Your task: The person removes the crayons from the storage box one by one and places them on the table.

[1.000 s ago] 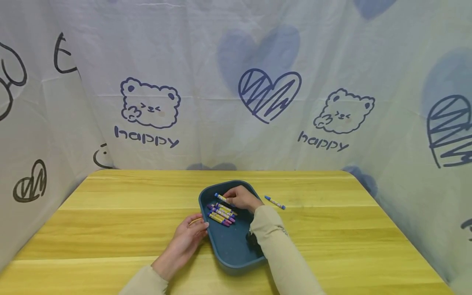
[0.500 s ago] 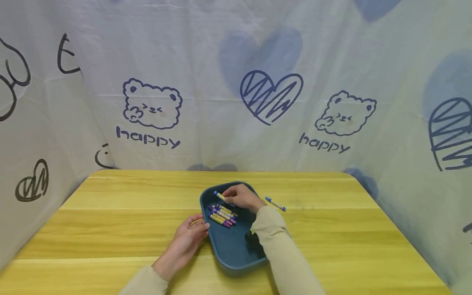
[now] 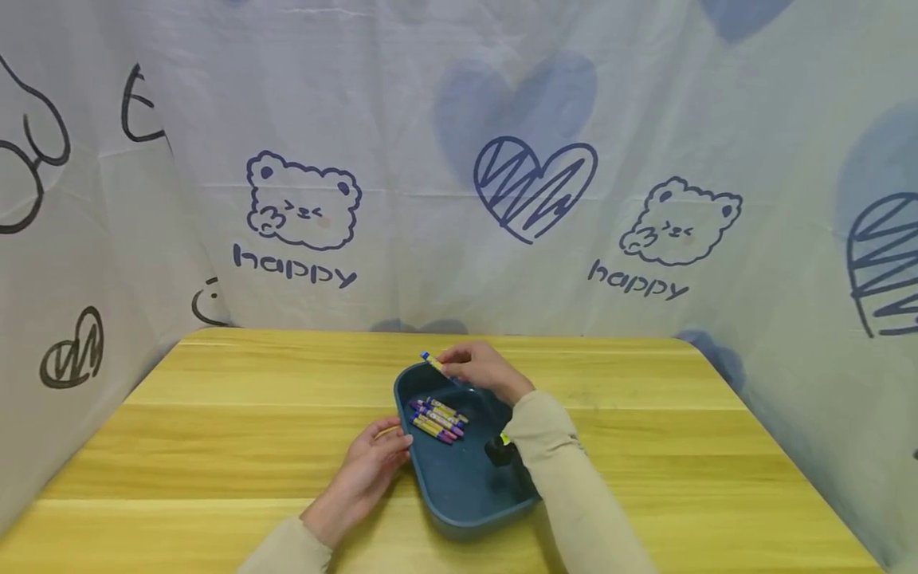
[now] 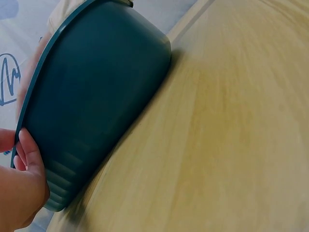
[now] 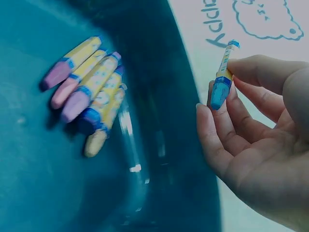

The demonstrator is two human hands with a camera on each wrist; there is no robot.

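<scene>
My right hand (image 3: 488,371) pinches a blue-tipped crayon (image 5: 223,87) in a yellow patterned wrapper between thumb and fingers, above the far rim of a dark blue-green plastic bin (image 3: 466,486). A darker strip shows behind that crayon in the right wrist view. Inside the bin, near its left wall, several crayons (image 3: 437,421) lie side by side, with purple, pink, lilac and pale tips. My left hand (image 3: 373,458) grips the bin's left rim, thumb over the edge and fingers against the outer wall (image 4: 96,87).
The bin stands on a yellow wood-grain table (image 3: 215,430). Behind it hangs a white cloth (image 3: 416,239) printed with hearts and bears. A black wrist device (image 3: 500,451) under my right sleeve hangs over the inside of the bin.
My right hand has risen with the crayon from inside the bin to over its far rim. The single crayon on the table at right is now out of sight. My left hand keeps its grip.
</scene>
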